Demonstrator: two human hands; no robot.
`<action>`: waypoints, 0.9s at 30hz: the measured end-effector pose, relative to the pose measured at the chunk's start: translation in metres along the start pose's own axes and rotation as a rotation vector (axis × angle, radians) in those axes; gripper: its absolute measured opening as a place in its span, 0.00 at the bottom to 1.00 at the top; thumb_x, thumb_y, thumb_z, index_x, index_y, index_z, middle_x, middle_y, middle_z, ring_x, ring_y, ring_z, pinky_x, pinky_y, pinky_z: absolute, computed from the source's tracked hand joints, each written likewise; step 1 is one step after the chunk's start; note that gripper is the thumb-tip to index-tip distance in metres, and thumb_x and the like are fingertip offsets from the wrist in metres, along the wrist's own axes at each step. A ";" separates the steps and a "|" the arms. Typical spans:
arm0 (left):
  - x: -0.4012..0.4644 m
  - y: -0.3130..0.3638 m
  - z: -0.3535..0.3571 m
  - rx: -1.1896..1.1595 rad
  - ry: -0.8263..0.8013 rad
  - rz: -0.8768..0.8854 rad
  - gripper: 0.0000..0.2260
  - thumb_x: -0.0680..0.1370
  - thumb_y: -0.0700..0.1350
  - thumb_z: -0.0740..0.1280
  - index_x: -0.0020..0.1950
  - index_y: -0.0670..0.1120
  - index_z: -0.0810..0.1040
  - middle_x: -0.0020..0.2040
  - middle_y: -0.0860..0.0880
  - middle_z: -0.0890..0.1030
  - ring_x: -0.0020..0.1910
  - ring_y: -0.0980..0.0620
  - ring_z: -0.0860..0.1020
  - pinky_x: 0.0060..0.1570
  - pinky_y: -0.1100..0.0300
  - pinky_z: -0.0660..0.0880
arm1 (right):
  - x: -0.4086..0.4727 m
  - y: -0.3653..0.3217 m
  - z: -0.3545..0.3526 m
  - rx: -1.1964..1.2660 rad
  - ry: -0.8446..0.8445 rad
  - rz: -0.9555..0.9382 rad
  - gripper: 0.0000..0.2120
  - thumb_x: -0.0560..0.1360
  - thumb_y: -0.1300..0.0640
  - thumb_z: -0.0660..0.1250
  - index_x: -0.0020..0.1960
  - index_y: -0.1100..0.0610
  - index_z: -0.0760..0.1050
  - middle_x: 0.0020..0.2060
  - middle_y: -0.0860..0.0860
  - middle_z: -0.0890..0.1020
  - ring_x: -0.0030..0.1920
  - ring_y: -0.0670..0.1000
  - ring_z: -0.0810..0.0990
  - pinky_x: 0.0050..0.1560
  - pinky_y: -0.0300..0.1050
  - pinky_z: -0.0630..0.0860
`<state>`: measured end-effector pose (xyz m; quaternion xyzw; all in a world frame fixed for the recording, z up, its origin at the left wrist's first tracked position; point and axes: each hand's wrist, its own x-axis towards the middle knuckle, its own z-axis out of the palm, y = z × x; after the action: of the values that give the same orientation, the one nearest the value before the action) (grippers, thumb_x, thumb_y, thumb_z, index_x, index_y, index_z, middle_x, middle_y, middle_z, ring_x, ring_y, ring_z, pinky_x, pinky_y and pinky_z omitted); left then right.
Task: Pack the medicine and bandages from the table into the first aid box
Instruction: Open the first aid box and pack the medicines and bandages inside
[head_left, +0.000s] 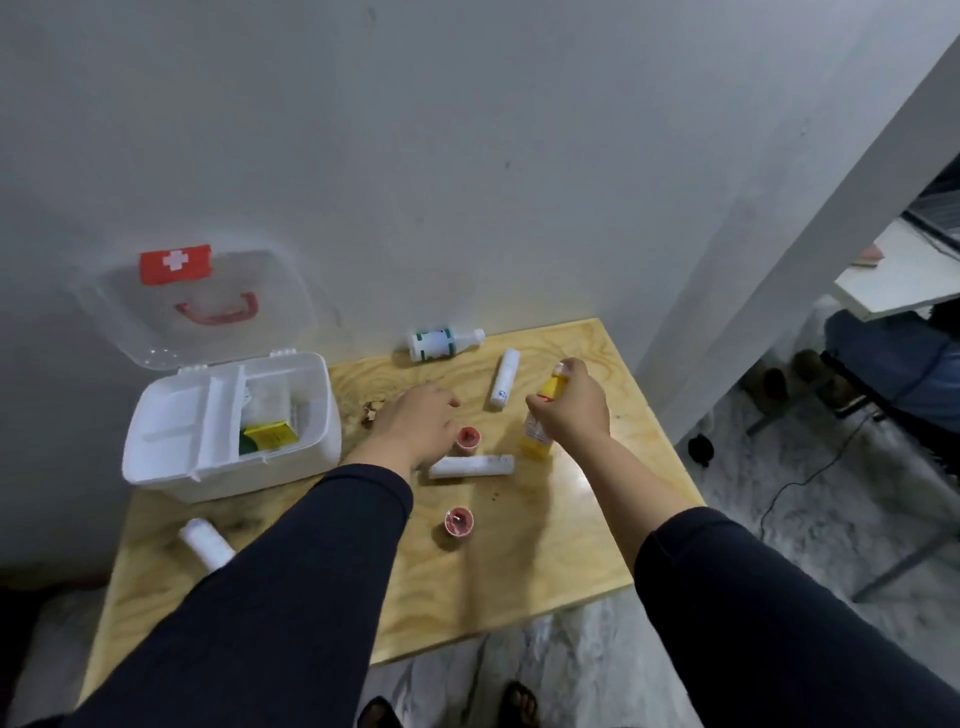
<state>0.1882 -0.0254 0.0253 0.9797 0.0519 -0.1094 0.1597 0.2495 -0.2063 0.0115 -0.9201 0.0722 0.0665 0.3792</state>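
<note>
The white first aid box (317, 415) stands open at the table's left, its clear lid (197, 306) leaning on the wall, with a yellow packet (270, 435) inside. My right hand (571, 405) grips a yellow bottle (537, 439) standing on the table. My left hand (415, 421) hovers palm down, fingers apart, over a pink tape roll (467, 439). A second pink roll (460, 522) lies nearer me. White bandage rolls lie at the centre (472, 466), behind it (505, 378) and at front left (202, 543). A white bottle with a green label (441, 343) lies by the wall.
The plywood table (519, 582) stands against a grey wall. A small brown scrap (371, 410) lies next to the box. To the right are a white pillar (779, 291), a cable on the floor and another person's legs under a desk. My feet show below the table edge.
</note>
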 end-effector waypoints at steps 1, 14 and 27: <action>-0.002 -0.003 -0.006 -0.008 0.015 -0.009 0.17 0.78 0.46 0.59 0.67 0.51 0.73 0.70 0.52 0.71 0.67 0.47 0.71 0.61 0.51 0.72 | 0.001 -0.014 0.000 0.016 -0.004 -0.058 0.28 0.69 0.55 0.71 0.66 0.53 0.66 0.56 0.54 0.79 0.47 0.55 0.78 0.41 0.46 0.74; -0.061 -0.120 -0.050 -0.053 0.198 -0.322 0.26 0.79 0.54 0.62 0.74 0.47 0.62 0.75 0.47 0.62 0.72 0.43 0.64 0.72 0.49 0.59 | -0.044 -0.167 0.083 0.169 -0.203 -0.556 0.32 0.68 0.55 0.74 0.67 0.51 0.62 0.60 0.54 0.77 0.56 0.57 0.78 0.54 0.58 0.78; -0.077 -0.178 -0.034 -0.127 0.178 -0.306 0.36 0.77 0.62 0.60 0.78 0.47 0.52 0.79 0.52 0.53 0.77 0.48 0.55 0.75 0.52 0.50 | -0.059 -0.187 0.170 -0.172 -0.305 -0.724 0.26 0.68 0.61 0.74 0.61 0.54 0.66 0.59 0.54 0.76 0.51 0.57 0.78 0.42 0.42 0.69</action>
<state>0.0958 0.1483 0.0206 0.9541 0.2211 -0.0420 0.1976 0.2143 0.0501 0.0305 -0.8940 -0.3198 0.0702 0.3060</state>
